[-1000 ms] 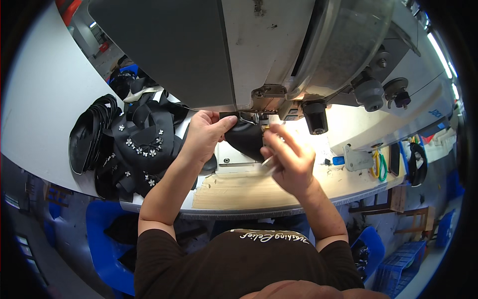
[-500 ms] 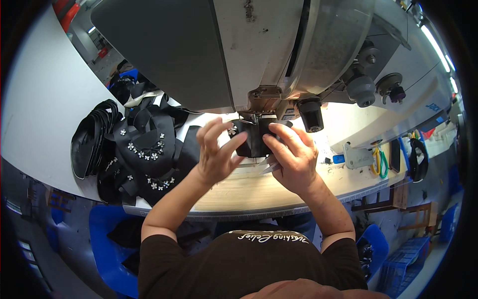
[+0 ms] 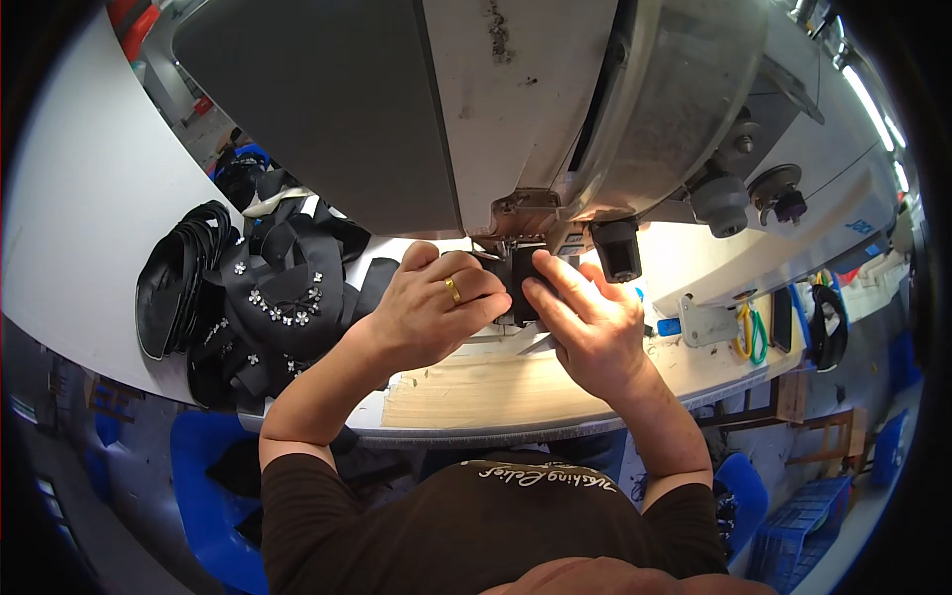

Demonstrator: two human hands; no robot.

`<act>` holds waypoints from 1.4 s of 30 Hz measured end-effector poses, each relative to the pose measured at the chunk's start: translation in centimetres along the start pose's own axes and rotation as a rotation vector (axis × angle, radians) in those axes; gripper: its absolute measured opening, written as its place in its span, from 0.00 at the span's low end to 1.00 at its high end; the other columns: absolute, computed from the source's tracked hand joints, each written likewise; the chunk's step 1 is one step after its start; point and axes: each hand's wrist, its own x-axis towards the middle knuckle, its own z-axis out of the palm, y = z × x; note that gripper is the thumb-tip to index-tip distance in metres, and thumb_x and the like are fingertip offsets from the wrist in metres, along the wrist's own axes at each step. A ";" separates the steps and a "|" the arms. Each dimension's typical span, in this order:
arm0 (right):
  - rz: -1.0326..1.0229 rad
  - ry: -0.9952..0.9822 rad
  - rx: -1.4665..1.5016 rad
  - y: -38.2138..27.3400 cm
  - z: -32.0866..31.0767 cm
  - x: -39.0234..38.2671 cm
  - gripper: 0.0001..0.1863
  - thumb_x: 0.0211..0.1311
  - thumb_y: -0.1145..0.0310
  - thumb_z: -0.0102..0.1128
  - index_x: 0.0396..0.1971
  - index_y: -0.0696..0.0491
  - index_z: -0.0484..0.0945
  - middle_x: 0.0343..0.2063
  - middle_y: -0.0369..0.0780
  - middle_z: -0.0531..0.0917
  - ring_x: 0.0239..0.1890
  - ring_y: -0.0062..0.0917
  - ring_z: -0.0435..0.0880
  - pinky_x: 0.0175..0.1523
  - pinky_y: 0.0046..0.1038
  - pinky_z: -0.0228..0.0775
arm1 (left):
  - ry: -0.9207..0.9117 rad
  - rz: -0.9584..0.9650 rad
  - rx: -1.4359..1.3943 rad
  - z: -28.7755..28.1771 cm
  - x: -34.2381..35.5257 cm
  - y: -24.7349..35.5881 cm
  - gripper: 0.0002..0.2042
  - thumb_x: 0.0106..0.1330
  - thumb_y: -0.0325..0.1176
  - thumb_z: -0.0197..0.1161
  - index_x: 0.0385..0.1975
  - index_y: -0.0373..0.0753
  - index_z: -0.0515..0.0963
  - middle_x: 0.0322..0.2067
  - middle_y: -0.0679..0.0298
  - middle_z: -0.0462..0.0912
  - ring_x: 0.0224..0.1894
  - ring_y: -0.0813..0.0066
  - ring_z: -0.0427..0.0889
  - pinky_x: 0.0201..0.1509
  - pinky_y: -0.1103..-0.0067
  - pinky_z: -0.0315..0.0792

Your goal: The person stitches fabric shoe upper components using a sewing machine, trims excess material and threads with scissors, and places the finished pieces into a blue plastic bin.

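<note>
Left hand (image 3: 426,307) curled inward onto black piece (image 3: 521,266) | pinch unclear | right hand (image 3: 602,334) clasps tool (image 3: 539,345)

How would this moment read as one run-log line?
left hand: at black piece | right hand: on it, grey pointed tool protruding | sewing machine: directly ahead
</note>
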 end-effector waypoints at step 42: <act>0.023 -0.022 -0.111 3.7 2.0 0.0 0.21 0.40 0.78 0.64 0.40 0.48 0.81 0.31 0.36 0.82 0.31 0.30 0.81 0.32 0.29 0.72 | 0.340 -0.108 0.331 3.6 -1.3 -1.0 0.07 0.47 0.32 0.65 0.27 0.51 0.82 0.30 0.81 0.76 0.38 0.80 0.74 0.45 0.74 0.52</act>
